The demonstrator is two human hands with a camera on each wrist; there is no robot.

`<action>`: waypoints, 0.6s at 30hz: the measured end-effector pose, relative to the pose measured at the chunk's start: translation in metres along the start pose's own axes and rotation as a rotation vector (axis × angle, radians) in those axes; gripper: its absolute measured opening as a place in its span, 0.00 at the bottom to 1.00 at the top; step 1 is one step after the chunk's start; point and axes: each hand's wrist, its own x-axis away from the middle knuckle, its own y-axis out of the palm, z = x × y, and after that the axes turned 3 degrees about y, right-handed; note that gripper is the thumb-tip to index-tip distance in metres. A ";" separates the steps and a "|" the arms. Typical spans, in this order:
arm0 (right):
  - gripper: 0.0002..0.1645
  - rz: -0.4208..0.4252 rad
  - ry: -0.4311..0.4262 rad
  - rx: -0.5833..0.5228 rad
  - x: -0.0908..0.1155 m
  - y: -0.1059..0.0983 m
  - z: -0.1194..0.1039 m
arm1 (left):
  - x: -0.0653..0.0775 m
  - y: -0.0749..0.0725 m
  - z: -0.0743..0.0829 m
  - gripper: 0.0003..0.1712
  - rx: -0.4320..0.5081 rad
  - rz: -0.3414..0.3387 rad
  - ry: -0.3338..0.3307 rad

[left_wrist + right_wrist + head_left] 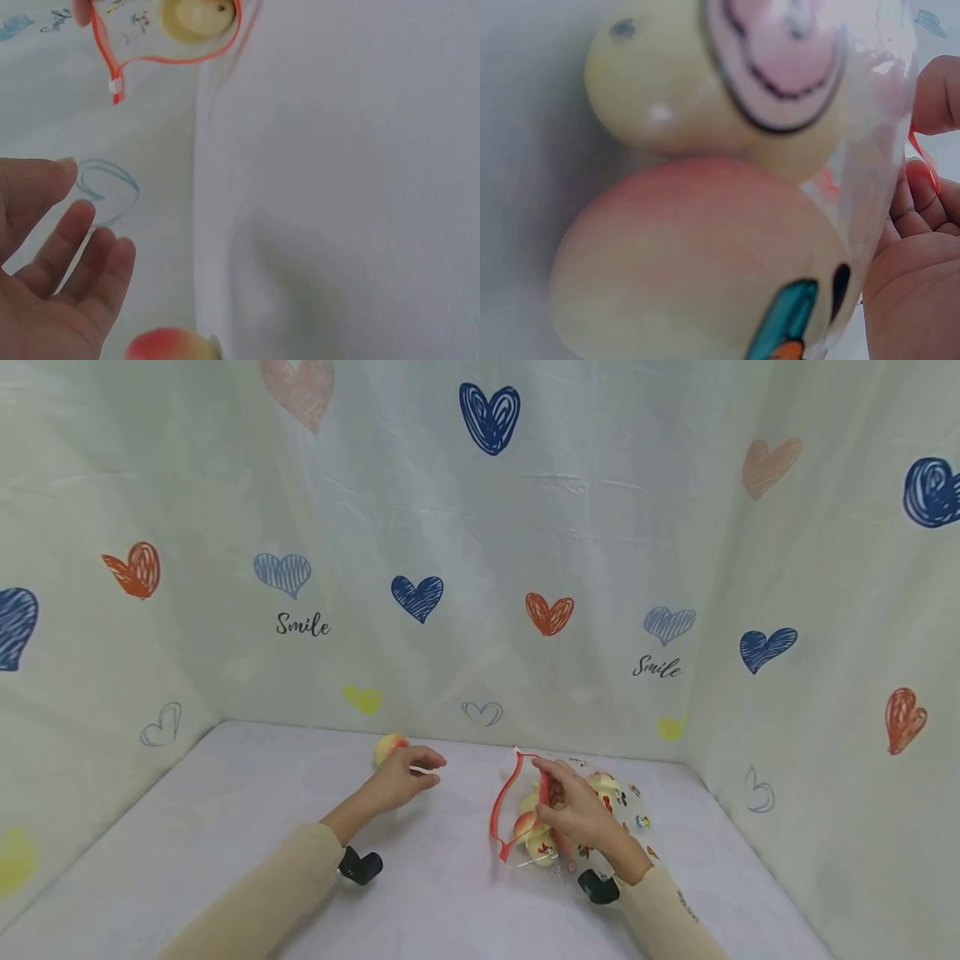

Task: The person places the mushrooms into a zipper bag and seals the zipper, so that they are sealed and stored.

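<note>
My right hand point(577, 806) pinches the red zip edge point(544, 785) of a clear zip bag point(495, 818) printed with cartoon figures. The bag's mouth gapes toward the left. Several peach-like fruits, pale yellow with some red blush, lie inside; a blushed one point(690, 262) and a yellow one point(645, 90) press close in the right wrist view. Loosely bent and holding nothing, my left hand point(397, 781) hovers between the bag and a loose peach point(388, 749). That peach sits just behind the hand, partly hidden by it in the head view.
A white-covered table point(435, 893) lies under both hands. Curtain walls point(480, 527) with printed hearts enclose it at the back and sides. A dark wrist-worn device point(360, 866) sits below the left wrist, another point(598, 887) below the right.
</note>
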 end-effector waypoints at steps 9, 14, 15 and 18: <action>0.41 -0.003 0.008 -0.020 0.000 0.002 0.003 | 0.004 -0.029 -0.014 0.13 -0.131 0.128 0.028; 0.41 0.006 0.003 -0.001 -0.001 0.003 0.001 | 0.001 -0.041 -0.022 0.15 -0.159 0.183 0.058; 0.41 0.008 0.002 -0.002 -0.001 0.003 0.001 | 0.000 -0.042 -0.024 0.15 -0.169 0.188 0.060; 0.41 0.008 0.006 0.003 -0.001 0.002 0.001 | -0.003 -0.046 -0.029 0.17 -0.174 0.196 0.063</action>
